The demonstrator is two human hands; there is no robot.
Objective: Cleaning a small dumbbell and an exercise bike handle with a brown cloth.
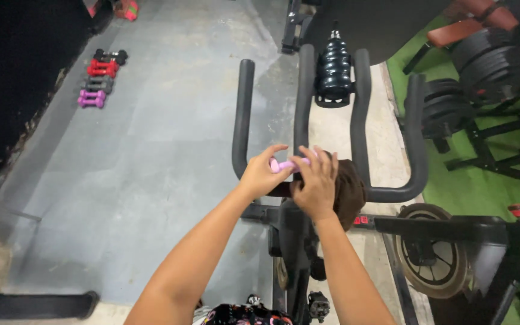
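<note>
Hands meet at the bike's handlebar (386, 194): your left hand (262, 174) pinches a pink object (285, 165), long axis three-to-nine; your right hand (315, 183) presses a brown cloth (349, 191), fingers together.

The handlebars (356, 120) look like matt black foam or rubber, smooth and slightly dull. Draped over them, the brown cloth (347, 189) is soft and nappy, like towelling, under the right hand (315, 183). The left hand (264, 174) grips a pink handle (284, 165) of smooth, faintly shiny plastic. The far bottle (333, 69) is glossy black plastic with ribbed sides. The frame (452, 227) is painted metal, satin black. The floor (151, 150) looks like grey rubber tile, matt and scuffed; on the right lies green turf (476, 192), rough. The far-left dumbbells (99, 78) have a matt coating, and the weight plates (492, 63) look dull black.
</note>
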